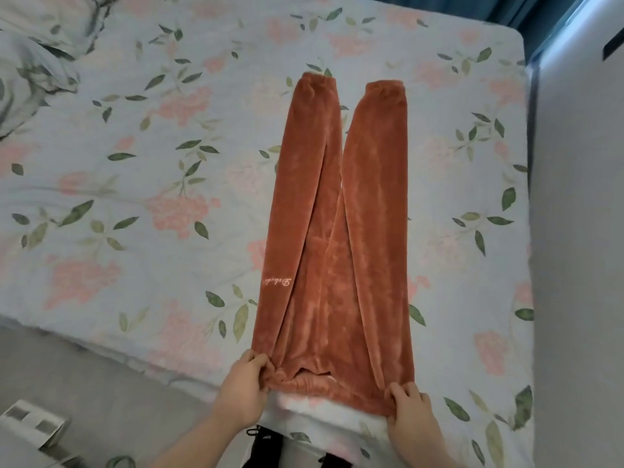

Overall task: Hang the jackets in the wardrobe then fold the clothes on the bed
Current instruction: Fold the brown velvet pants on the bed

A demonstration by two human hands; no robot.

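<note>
Nearest the camera, both forearms reach in from the bottom edge. The left hand (243,388) has its fingers curled round the left corner of the waistband, bunching the cloth under the thumb. The right hand (410,408) pinches the right corner the same way, fingers bent over the fabric edge. Between them the waistband sags a little, and a pale lining shows at its opening.

The trousers (337,265) — rust-orange, plush — lie flat on the bed (135,197), waist toward the person, legs running away. The left leg slightly overlaps the right near the middle; the two cuffs lie apart at the far end. A small line of pale script sits on the left hip, upside down from here and too small to read.

The sheet is pale blue with pink flowers and green leaves. At lower left, beside the bed, a white box (33,427) stands on the grey floor (101,383). Farther off, at upper left, rumpled bedding (30,62) in the same print is heaped — and a white panel (580,231) runs along the right edge.
</note>
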